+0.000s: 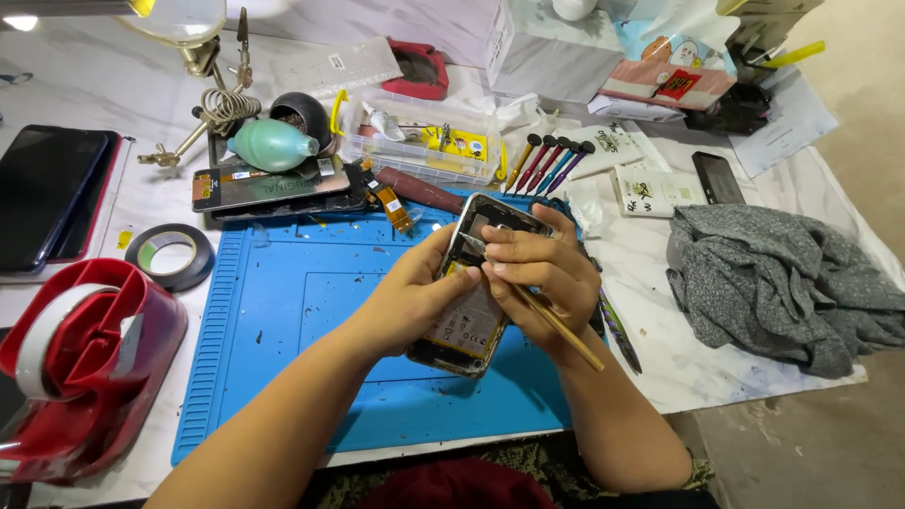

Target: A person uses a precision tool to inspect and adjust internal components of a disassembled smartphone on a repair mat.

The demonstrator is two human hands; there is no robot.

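Observation:
An opened phone (474, 320) with its back off, showing a battery and circuit parts, is held over a blue work mat (283, 311). My left hand (410, 297) grips the phone from its left side, thumb on the battery. My right hand (542, 269) rests on the phone's upper right and holds a thin brown stick tool (566, 332), its tip pressed near the phone's upper middle. A small silvery piece (473, 243) sits under my right fingertips.
A red tape dispenser (80, 363), a black tape roll (170, 254) and dark phones (47, 193) lie left. A phone screen (269, 184), teal air blower (273, 144), parts box (419, 141) and screwdrivers (547, 160) stand behind the mat. A grey cloth (782, 283) lies right.

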